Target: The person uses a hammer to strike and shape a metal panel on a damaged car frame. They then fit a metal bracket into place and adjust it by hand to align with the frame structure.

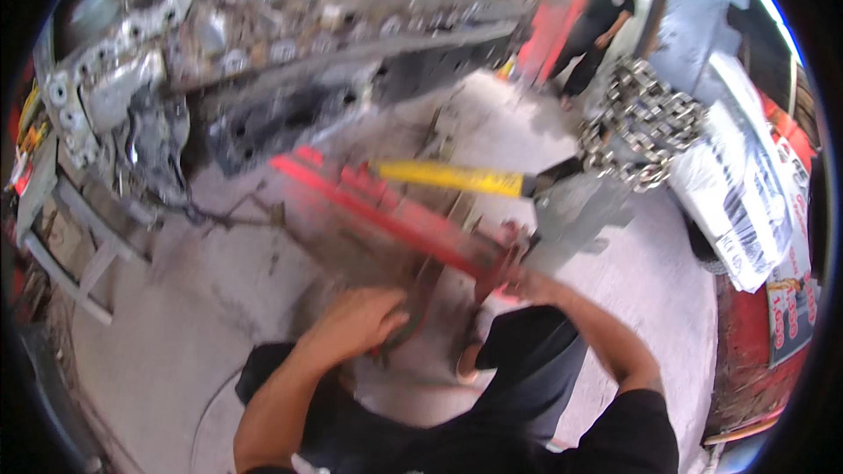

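Observation:
A long red steel beam (404, 215), blurred, slants across the middle from far left to near right. My right hand (525, 286) is closed at its near end, beside a bracket-like fitting; the fingers are partly hidden. My left hand (364, 320) hovers over my left knee, thumb apart from loosely bent fingers, with nothing visible in it. A yellow bar (448, 177) with a black end lies beyond the beam, pointing right. Below the beam, between my legs, are brownish metal parts (426, 294), too smeared to name.
A stripped, rusty vehicle frame (290, 26) spans the far left. At right, a heap of metal chain (645, 127) hangs beside a white printed sack (738, 193). A person in dark clothes (597, 22) stands far back near a red post (558, 31). Grey curved metal pieces (79, 246) lie left.

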A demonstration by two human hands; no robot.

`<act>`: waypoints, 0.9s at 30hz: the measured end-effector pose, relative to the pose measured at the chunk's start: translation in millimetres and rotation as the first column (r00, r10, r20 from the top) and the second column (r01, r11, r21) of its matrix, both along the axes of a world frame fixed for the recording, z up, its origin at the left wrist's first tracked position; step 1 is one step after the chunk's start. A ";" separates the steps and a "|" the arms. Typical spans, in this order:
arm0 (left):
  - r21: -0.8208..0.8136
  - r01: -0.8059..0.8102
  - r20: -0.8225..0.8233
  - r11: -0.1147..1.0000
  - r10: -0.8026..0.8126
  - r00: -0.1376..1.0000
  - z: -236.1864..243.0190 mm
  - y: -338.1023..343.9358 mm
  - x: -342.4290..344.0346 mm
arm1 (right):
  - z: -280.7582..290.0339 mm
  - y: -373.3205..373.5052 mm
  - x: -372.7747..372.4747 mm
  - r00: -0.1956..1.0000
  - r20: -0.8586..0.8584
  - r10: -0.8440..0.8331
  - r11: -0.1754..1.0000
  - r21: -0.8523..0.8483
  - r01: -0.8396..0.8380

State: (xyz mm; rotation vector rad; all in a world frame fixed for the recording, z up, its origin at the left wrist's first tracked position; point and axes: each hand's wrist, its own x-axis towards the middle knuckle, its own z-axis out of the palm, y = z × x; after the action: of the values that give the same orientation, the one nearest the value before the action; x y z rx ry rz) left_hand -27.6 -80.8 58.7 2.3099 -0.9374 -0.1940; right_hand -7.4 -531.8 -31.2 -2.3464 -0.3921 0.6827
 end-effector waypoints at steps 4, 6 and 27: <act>0.161 0.011 -0.081 0.987 0.002 0.997 -13.4 6.3 1.5 | -17.1 -4.4 21.9 0.996 -0.020 -0.082 0.997 -0.004 0.081; 0.216 0.042 -0.172 0.976 -0.005 0.985 -14.5 6.9 2.7 | -6.0 10.0 16.6 0.989 -0.026 -0.148 0.985 -0.098 0.144; 0.153 -0.381 -0.070 0.912 0.395 0.916 -35.0 68.7 15.0 | 14.2 58.6 22.0 0.922 0.316 0.223 0.961 -0.230 -0.154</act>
State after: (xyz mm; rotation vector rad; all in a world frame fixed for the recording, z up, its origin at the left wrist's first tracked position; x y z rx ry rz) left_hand -12.5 -12.2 23.8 2.5322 -0.4091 -0.2063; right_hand 14.5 -473.2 -16.9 -2.6512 -0.7429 0.4147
